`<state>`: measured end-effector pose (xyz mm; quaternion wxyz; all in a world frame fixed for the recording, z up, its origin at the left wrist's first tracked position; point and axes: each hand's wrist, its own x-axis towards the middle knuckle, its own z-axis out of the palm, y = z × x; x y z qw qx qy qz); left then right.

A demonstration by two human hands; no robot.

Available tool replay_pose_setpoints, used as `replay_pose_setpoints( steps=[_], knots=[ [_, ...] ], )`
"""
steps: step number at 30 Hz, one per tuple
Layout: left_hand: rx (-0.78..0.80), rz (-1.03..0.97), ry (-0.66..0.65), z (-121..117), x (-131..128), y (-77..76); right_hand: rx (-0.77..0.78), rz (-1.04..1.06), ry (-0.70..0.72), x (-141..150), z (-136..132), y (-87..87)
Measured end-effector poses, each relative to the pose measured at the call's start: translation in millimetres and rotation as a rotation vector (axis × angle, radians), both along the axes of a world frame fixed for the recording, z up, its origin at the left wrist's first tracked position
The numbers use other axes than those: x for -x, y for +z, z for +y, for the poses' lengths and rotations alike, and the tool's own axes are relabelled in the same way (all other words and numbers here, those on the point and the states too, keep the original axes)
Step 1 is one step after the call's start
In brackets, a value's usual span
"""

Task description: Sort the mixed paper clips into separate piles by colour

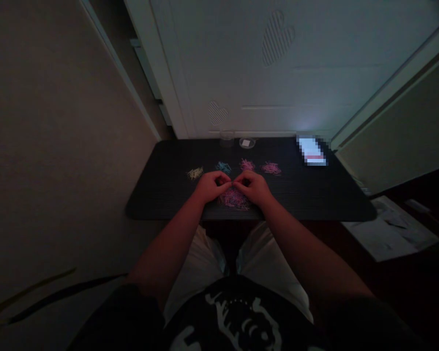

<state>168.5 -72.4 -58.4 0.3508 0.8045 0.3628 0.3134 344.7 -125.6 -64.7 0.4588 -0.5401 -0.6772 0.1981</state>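
My left hand [212, 186] and my right hand [253, 186] meet fingertip to fingertip over a mixed pile of thin coloured sticks [235, 201] near the table's front edge. Both are closed in a pinch; whatever lies between the fingertips is too small to make out. Beyond them, sorted by colour, are a pale yellow pile [195, 173], a blue pile [223, 167], a pink pile [247, 165] and a second pink pile [271, 168]. The blue one is nearest my left hand, the first pink one nearest my right.
At the back of the dark table [161, 190] stand a clear round container [227, 139] and a round lid [247, 143] with a white label. A lit phone [312, 150] lies at the back right. A white panel with hearts [219, 113] rises behind; papers [391, 229] lie lower right.
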Motion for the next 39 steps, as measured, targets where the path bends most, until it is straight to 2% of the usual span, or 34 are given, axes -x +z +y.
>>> replay_pose_setpoints(
  steps=[10, 39],
  knots=[
    [-0.004, -0.002, 0.003, 0.8, -0.1, -2.0, 0.018, 0.021, 0.006, -1.1, 1.2, -3.3],
    [-0.007, 0.002, 0.046, 1.3, -0.7, -1.0, -0.033, 0.001, 0.088, -1.2, -0.8, 1.2]
  ],
)
